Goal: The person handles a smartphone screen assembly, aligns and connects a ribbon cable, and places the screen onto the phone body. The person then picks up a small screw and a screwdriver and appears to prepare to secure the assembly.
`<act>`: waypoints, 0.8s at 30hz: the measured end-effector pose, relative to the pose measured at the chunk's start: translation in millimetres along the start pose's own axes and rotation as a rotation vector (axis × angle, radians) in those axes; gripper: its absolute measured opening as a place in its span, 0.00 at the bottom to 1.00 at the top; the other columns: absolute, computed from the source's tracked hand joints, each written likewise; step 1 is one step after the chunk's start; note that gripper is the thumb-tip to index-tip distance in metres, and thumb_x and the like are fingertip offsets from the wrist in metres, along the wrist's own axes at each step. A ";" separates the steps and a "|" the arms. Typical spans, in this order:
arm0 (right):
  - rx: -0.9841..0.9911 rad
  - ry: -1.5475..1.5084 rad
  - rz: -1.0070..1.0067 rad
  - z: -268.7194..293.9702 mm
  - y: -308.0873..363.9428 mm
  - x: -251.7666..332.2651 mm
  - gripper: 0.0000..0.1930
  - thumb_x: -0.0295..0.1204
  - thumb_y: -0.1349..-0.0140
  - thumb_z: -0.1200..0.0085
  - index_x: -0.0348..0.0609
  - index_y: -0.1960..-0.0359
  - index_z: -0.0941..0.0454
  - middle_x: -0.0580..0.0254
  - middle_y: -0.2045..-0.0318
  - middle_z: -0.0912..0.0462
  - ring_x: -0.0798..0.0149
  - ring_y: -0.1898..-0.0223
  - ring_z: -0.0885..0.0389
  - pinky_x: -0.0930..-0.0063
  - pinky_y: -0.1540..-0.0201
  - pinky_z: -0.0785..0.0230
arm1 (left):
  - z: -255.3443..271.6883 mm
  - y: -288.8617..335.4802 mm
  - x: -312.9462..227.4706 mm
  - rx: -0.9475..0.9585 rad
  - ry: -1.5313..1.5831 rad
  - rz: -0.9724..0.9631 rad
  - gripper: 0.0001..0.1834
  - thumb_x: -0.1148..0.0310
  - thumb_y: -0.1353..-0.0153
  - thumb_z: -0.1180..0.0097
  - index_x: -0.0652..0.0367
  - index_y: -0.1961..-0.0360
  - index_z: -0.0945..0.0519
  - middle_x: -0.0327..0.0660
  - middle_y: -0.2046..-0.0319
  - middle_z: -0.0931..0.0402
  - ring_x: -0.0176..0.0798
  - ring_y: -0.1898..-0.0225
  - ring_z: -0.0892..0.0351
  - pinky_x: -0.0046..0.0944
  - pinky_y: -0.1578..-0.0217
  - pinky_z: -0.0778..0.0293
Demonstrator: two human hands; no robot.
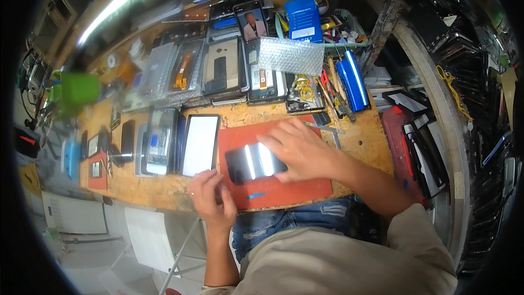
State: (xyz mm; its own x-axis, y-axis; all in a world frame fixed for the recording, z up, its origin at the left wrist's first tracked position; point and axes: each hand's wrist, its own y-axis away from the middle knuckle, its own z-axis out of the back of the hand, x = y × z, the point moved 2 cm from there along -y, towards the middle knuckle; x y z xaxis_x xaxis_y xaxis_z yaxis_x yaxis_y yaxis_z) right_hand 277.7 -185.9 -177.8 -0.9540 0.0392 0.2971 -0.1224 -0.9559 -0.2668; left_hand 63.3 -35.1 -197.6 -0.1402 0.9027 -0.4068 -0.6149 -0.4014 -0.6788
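Observation:
A dark, glossy phone (pixel 252 163) lies on an orange-red mat (pixel 305 186), with bright light reflected in its face. My right hand (pixel 299 150) grips the phone's right end, thumb and fingers at its edges. At the front edge of the bench, just left of the phone, my left hand (pixel 212 196) is loosely curled, thumb apart from the fingers, with nothing visible in it. Left of the mat, close to the left fingertips, is a tablet (pixel 201 145) with a white face and dark frame. A small blue piece (pixel 255 195) rests on the mat below the phone.
Stacked tablets and phones (pixel 164 139) stand on the left of the wooden bench (pixel 164 191). Behind are device parts, bubble wrap (pixel 292 54) and a propped phone (pixel 252 21) showing a person. Hand tools (pixel 333 90) and a blue cylinder (pixel 352 84) lie at the back right.

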 end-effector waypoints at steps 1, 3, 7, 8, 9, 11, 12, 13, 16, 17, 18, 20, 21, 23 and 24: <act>-0.007 -0.004 0.013 -1.0 -7.0 -5.2 0.43 0.40 0.56 0.25 0.37 0.36 0.26 0.49 0.50 0.20 0.46 0.43 0.23 0.53 0.38 0.36 | 2.9 0.4 -0.4 0.034 0.022 0.050 0.10 0.79 0.41 0.39 0.63 0.57 0.16 0.49 0.58 0.18 0.56 0.53 0.19 0.52 0.45 0.27; 0.046 -0.004 0.007 -3.2 -22.4 -18.1 0.42 0.40 0.55 0.25 0.38 0.36 0.26 0.48 0.49 0.20 0.47 0.42 0.23 0.53 0.38 0.36 | 8.9 0.2 -0.7 0.089 0.064 0.170 0.07 0.79 0.38 0.39 0.63 0.59 0.16 0.48 0.62 0.18 0.55 0.57 0.19 0.49 0.50 0.25; 0.184 -0.041 0.012 -11.2 -37.7 -34.0 0.44 0.45 0.53 0.26 0.41 0.32 0.27 0.50 0.46 0.20 0.48 0.40 0.23 0.53 0.38 0.36 | 12.0 5.8 -12.0 0.486 0.269 0.443 0.04 0.77 0.37 0.32 0.62 0.61 0.13 0.44 0.68 0.20 0.45 0.65 0.20 0.39 0.66 0.24; 0.148 -0.074 0.041 -10.9 -37.5 -36.5 0.45 0.46 0.52 0.26 0.41 0.31 0.27 0.50 0.46 0.20 0.48 0.40 0.23 0.54 0.38 0.36 | 11.8 5.8 -18.3 0.536 0.228 0.368 0.05 0.77 0.37 0.31 0.62 0.61 0.13 0.44 0.67 0.19 0.46 0.65 0.20 0.40 0.66 0.24; 0.141 -0.095 0.049 -10.4 -36.5 -40.2 0.45 0.47 0.51 0.26 0.41 0.31 0.27 0.50 0.46 0.20 0.48 0.39 0.23 0.54 0.37 0.36 | 10.3 5.2 -24.3 0.582 0.189 0.289 0.06 0.76 0.38 0.30 0.62 0.61 0.13 0.44 0.67 0.18 0.47 0.65 0.20 0.41 0.65 0.24; 0.092 -0.178 0.044 -7.1 -34.6 -50.1 0.44 0.51 0.48 0.26 0.42 0.31 0.26 0.50 0.45 0.20 0.49 0.38 0.24 0.53 0.36 0.36 | 6.6 3.5 -35.0 0.617 0.106 0.185 0.09 0.73 0.42 0.26 0.61 0.62 0.15 0.43 0.65 0.17 0.52 0.63 0.19 0.47 0.63 0.23; 0.008 -0.203 0.023 -4.5 -33.2 -55.1 0.41 0.49 0.47 0.27 0.41 0.34 0.23 0.50 0.45 0.20 0.49 0.39 0.24 0.52 0.37 0.35 | 4.2 1.5 -37.6 0.631 0.051 0.186 0.10 0.73 0.42 0.26 0.60 0.63 0.16 0.43 0.65 0.17 0.52 0.63 0.19 0.48 0.62 0.24; -0.114 -0.190 -0.016 -1.9 -31.4 -59.5 0.38 0.47 0.45 0.28 0.39 0.36 0.22 0.50 0.47 0.19 0.48 0.41 0.22 0.53 0.38 0.33 | 1.4 -0.7 -39.6 0.637 0.011 0.187 0.10 0.72 0.43 0.26 0.60 0.63 0.16 0.43 0.66 0.18 0.53 0.62 0.19 0.49 0.62 0.24; -0.352 -0.123 -0.085 9.6 -20.3 -76.7 0.27 0.39 0.39 0.31 0.36 0.42 0.18 0.50 0.52 0.16 0.48 0.48 0.19 0.56 0.42 0.29 | -3.8 -7.8 -42.6 0.675 -0.038 0.175 0.11 0.71 0.45 0.26 0.60 0.64 0.18 0.44 0.67 0.19 0.54 0.62 0.18 0.51 0.61 0.24; -0.433 -0.100 -0.105 13.2 -15.3 -80.6 0.21 0.35 0.38 0.32 0.36 0.46 0.17 0.51 0.56 0.15 0.48 0.52 0.17 0.56 0.45 0.28 | -5.7 -10.7 -42.4 0.676 -0.027 0.167 0.12 0.71 0.45 0.27 0.59 0.65 0.19 0.44 0.67 0.19 0.54 0.61 0.18 0.51 0.61 0.24; -0.455 -0.095 -0.112 15.2 -14.4 -86.0 0.20 0.34 0.38 0.32 0.36 0.48 0.17 0.52 0.57 0.15 0.48 0.53 0.17 0.56 0.46 0.28 | -7.1 -12.2 -42.1 0.699 -0.045 0.166 0.11 0.71 0.45 0.27 0.59 0.65 0.18 0.44 0.67 0.19 0.55 0.61 0.18 0.52 0.61 0.24; -0.485 -0.095 -0.156 18.7 -12.7 -96.0 0.17 0.33 0.38 0.32 0.37 0.51 0.16 0.52 0.59 0.15 0.48 0.54 0.16 0.55 0.47 0.28 | -8.3 -14.6 -41.2 0.742 -0.055 0.176 0.11 0.71 0.45 0.27 0.59 0.65 0.18 0.45 0.67 0.19 0.56 0.61 0.18 0.52 0.61 0.24; -0.547 -0.082 -0.128 20.6 -10.8 -98.9 0.15 0.30 0.38 0.32 0.37 0.52 0.16 0.53 0.62 0.15 0.48 0.56 0.15 0.55 0.48 0.27 | -8.3 -15.4 -41.1 0.764 -0.071 0.162 0.11 0.71 0.45 0.28 0.59 0.65 0.18 0.45 0.67 0.19 0.56 0.62 0.18 0.52 0.61 0.25; -0.626 -0.027 -0.157 22.6 -9.9 -106.6 0.15 0.30 0.39 0.33 0.37 0.53 0.16 0.53 0.61 0.15 0.48 0.56 0.15 0.55 0.49 0.27 | -9.7 -16.1 -40.8 0.808 -0.107 0.133 0.10 0.71 0.45 0.28 0.60 0.65 0.19 0.46 0.67 0.20 0.57 0.62 0.18 0.53 0.61 0.25; -0.665 -0.002 -0.167 24.1 -7.8 -110.8 0.14 0.30 0.39 0.33 0.37 0.53 0.16 0.52 0.61 0.15 0.48 0.56 0.15 0.55 0.49 0.27 | -9.5 -16.4 -41.3 0.799 -0.100 0.110 0.10 0.72 0.44 0.28 0.59 0.65 0.18 0.46 0.67 0.20 0.58 0.63 0.19 0.53 0.62 0.25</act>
State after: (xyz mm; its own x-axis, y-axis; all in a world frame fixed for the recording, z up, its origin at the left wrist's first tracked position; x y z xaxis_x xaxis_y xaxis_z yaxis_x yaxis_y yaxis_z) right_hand 391.0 -189.8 -186.6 -0.9074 0.1689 0.3849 -0.4102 -0.5554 -0.7234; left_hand 86.6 -67.2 -175.5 -0.2779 0.8892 -0.3635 -0.9565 -0.2911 0.0190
